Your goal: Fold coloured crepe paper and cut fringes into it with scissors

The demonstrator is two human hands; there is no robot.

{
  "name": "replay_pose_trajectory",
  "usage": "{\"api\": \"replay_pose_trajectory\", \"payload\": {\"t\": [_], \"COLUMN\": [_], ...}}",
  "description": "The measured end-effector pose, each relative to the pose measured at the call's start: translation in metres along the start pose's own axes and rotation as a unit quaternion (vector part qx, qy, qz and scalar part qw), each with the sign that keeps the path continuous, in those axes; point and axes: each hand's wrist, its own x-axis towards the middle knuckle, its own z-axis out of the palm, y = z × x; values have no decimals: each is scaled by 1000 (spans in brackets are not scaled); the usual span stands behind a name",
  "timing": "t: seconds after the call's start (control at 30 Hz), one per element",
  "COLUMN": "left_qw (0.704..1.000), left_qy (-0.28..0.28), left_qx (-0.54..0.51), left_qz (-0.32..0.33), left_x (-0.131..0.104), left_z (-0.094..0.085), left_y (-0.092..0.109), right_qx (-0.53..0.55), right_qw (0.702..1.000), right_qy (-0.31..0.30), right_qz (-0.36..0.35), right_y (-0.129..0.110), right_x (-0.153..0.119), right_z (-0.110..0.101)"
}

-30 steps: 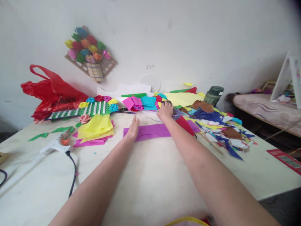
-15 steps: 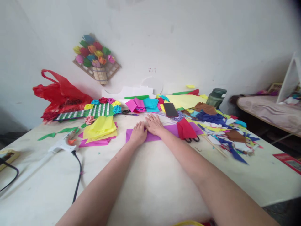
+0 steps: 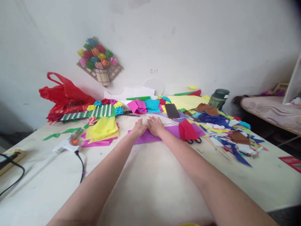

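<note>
A long strip of purple paper (image 3: 150, 139) lies flat across the middle of the table. On its left part rests my left hand (image 3: 139, 128), its fingers partly hidden behind the hand. Just beside it, my right hand (image 3: 155, 126) lies on the paper with its fingers spread. Folded red paper (image 3: 187, 130) sits on the strip's right part, over black scissor handles (image 3: 194, 141). Left of my hands is a stack of yellow paper (image 3: 102, 130) on magenta sheets (image 3: 97, 143).
A white glue gun (image 3: 68, 145) with a black cord lies at the left. Behind are a red bag (image 3: 68, 97), paper flowers, a phone (image 3: 172, 111) and a green bottle (image 3: 218, 99). Coloured scraps (image 3: 231, 138) and wooden sticks (image 3: 217, 148) cover the right side.
My left hand has shifted slightly on the purple paper, and its fingers show less. The whole view has moved a little, so things appear farther right.
</note>
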Motion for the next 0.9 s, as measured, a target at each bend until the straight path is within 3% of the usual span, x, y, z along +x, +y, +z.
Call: {"api": "replay_pose_trajectory", "payload": {"t": [0.07, 0.2, 0.33, 0.47, 0.57, 0.7, 0.9], "left_qw": [999, 997, 996, 977, 927, 837, 753], "left_qy": [-5, 30, 32, 73, 133, 189, 214], "left_qx": [-29, -63, -77, -198, -348, -497, -602], "left_qz": [-26, 11, 2, -29, -50, -131, -159], "left_x": [2, -7, -15, -13, -9, -6, -5], "left_z": [-1, 7, 17, 19, 17, 13, 8], "left_y": [4, 11, 11, 1, -6, -9, -6], "right_qx": [-3, 2, 19, 29, 38, 62, 89], "right_qw": [1000, 1000, 1000, 998, 993, 982, 971], "right_qy": [3, 11, 21, 49, 108, 163, 137], "right_qz": [-2, 2, 10, 12, 13, 74, 175], "right_y": [0, -1, -2, -1, 2, 17, 45], "right_x": [0, -2, -4, -5, -1, 14, 36], "right_z": [0, -3, -5, -6, -11, -19, -27]}}
